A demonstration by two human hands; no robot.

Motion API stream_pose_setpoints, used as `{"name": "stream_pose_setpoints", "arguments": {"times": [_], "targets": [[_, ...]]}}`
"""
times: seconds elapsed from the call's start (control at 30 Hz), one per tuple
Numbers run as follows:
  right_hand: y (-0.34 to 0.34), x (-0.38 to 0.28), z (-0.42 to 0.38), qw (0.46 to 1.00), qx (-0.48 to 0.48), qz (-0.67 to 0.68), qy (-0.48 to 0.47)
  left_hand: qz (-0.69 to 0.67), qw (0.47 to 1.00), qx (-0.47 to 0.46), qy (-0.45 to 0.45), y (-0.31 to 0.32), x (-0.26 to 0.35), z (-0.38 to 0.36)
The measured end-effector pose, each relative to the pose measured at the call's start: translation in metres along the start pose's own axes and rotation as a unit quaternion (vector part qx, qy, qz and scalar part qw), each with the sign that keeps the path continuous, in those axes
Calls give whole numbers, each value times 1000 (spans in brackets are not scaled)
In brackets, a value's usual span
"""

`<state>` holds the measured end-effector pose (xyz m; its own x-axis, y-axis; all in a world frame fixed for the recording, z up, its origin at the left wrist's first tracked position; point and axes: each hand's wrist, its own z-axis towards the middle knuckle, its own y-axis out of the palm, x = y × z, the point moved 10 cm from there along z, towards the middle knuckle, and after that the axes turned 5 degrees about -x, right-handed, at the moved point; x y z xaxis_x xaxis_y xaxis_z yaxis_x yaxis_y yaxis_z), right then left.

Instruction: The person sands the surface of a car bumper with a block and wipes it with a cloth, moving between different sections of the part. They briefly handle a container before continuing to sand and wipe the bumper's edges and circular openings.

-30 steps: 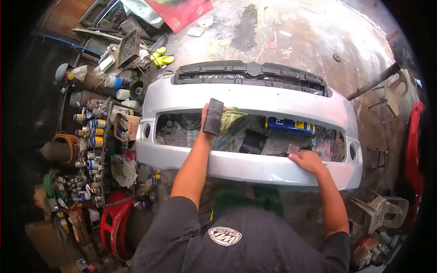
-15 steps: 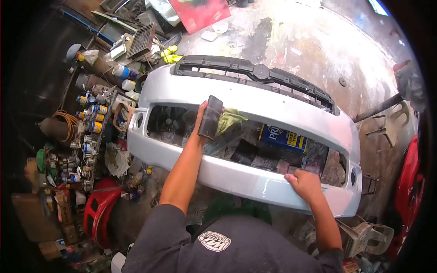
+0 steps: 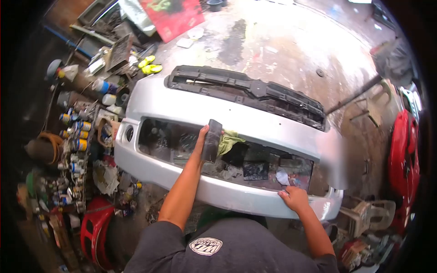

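Observation:
A silver car bumper (image 3: 191, 102) spans the middle of the view, tilted down to the right, with a wide opening across it. My left hand (image 3: 203, 133) is closed on a dark rectangular piece (image 3: 212, 141), held upright across the opening's upper edge. Just right of it a yellow-green cloth (image 3: 230, 142) hangs over that edge; the fingers behind the piece are hidden. My right hand (image 3: 296, 199) grips the bumper's lower bar, thumb on top. Along the bumper's far edge runs a black grille (image 3: 248, 86).
Paint cans (image 3: 81, 136) and bottles crowd the left side, near a red curved part (image 3: 96, 230). Yellow shoes (image 3: 151, 66) lie beyond the bumper. Plastic chairs (image 3: 368, 211) and red panels (image 3: 403, 154) stand at the right. Through the opening a black sheet (image 3: 256, 170) shows.
The bumper sits lower and further left in view, both hands still on the same places. The blue can seen through its opening is out of sight; a white crumpled thing shows there now.

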<state>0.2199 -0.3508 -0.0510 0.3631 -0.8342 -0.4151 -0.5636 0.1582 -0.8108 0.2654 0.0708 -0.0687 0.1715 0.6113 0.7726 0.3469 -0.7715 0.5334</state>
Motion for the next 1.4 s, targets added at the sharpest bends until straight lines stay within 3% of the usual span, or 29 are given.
{"name": "stream_pose_setpoints", "arguments": {"times": [0.23, 0.37, 0.53, 0.57, 0.7, 0.8, 0.87, 1.03, 1.1, 1.13, 1.33, 1.4], "targets": [[63, 43, 30, 999, -11, 50, 17, -19, 998, -8, -55, -26, -46, 8], [69, 58, 50, 999, 12, 46, 0, -51, 993, -43, -102, -8, -50, 23], [85, 76, 67, 996, 1, 58, 73, -80, 993, -10, -90, -5, -54, 32], [84, 79, 65, 994, 4, 70, 89, -76, 990, -72, -95, -3, -57, 34], [80, 85, 60, 992, -3, 72, 103, -28, 994, -40, -102, -9, -58, 32], [87, 98, 59, 992, 8, 62, 112, -10, 981, -102, -166, -3, -63, 25], [87, 98, 59, 991, 8, 51, 123, 24, 982, -56, -176, 0, -65, 22], [99, 105, 74, 996, -8, 36, 84, 38, 988, -46, -146, -11, -73, 31], [85, 89, 70, 987, -17, 90, 133, 28, 986, -47, -160, -8, -69, 29], [85, 87, 72, 987, 8, 86, 133, -2, 980, -66, -189, -6, -72, 27], [67, 84, 59, 981, 101, 105, 126, -48, 985, -59, -156, 5, -61, 21], [61, 62, 60, 980, 139, 115, 83, -74, 982, -56, -165, 5, -62, 15]]}}
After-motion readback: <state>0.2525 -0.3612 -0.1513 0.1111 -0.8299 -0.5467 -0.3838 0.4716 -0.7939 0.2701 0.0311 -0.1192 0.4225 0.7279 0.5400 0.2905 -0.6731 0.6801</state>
